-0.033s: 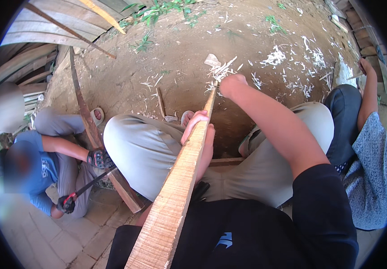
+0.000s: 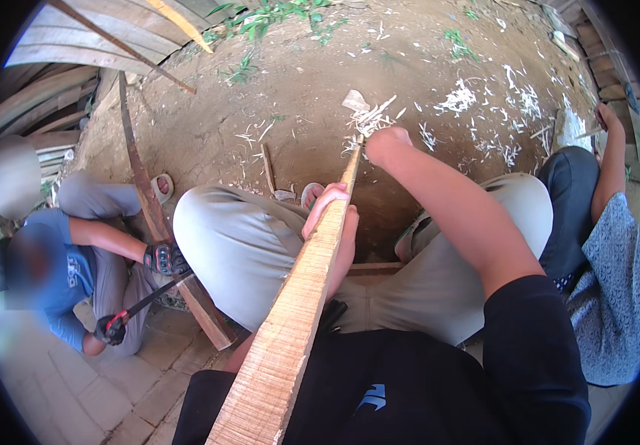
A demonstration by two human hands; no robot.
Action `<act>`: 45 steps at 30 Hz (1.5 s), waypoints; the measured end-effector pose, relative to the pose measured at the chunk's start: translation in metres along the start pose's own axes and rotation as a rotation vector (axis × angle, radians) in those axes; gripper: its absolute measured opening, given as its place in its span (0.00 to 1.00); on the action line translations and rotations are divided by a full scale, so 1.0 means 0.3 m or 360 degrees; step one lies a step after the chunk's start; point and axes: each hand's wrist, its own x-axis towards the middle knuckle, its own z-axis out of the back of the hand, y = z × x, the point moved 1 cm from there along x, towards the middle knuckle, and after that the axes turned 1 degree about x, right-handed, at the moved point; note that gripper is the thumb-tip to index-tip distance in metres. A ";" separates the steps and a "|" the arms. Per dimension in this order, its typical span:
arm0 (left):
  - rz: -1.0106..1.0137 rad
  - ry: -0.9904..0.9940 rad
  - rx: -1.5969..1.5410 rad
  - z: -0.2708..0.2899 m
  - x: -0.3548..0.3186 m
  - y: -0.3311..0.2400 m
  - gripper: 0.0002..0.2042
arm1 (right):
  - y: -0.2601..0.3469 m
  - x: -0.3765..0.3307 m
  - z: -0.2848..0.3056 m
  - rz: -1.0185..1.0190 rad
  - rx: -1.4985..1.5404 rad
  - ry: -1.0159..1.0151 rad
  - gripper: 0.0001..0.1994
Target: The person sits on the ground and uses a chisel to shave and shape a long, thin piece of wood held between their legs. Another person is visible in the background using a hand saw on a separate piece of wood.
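Head view from my end: left hand [image 2: 326, 207] is wrapped around the long wooden plank [image 2: 279, 326], gripping it up toward the skinny end. Right hand [image 2: 390, 143] sits just right of that tip; its fingers are hidden from me, so I can't tell if they're pinching anything. Key thing imo: the plank's long axis runs from the bottom edge by the torso, up and slightly right, and the right hand is the one nearer the narrow end. Beyond that I've got pale shavings [image 2: 370, 122] and a flat stone [image 2: 355, 101] on the dirt.
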 end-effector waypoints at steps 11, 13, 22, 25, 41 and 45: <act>-0.0147 -0.0263 -0.0305 0.002 -0.017 0.057 0.08 | 0.040 -0.049 -0.080 -0.0133 0.0051 -0.0375 0.15; -0.0200 -0.0210 -0.0373 0.001 -0.017 0.067 0.07 | 0.020 0.028 -0.124 -0.0182 0.0100 -0.0404 0.16; -0.0204 -0.0238 -0.0628 -0.013 -0.019 0.083 0.08 | -0.054 0.073 -0.176 0.0159 -0.0349 -0.0345 0.15; -0.0221 -0.0211 -0.0623 0.000 -0.012 0.076 0.09 | -0.056 0.018 -0.069 0.0101 -0.0399 -0.0278 0.15; -0.0353 -0.0316 -0.0271 0.001 -0.002 0.057 0.18 | -0.068 -0.161 0.028 0.0172 -0.0211 -0.0405 0.15; -0.0272 -0.0345 -0.0462 -0.015 -0.007 0.075 0.18 | -0.089 -0.232 0.068 0.0180 -0.0158 -0.0607 0.15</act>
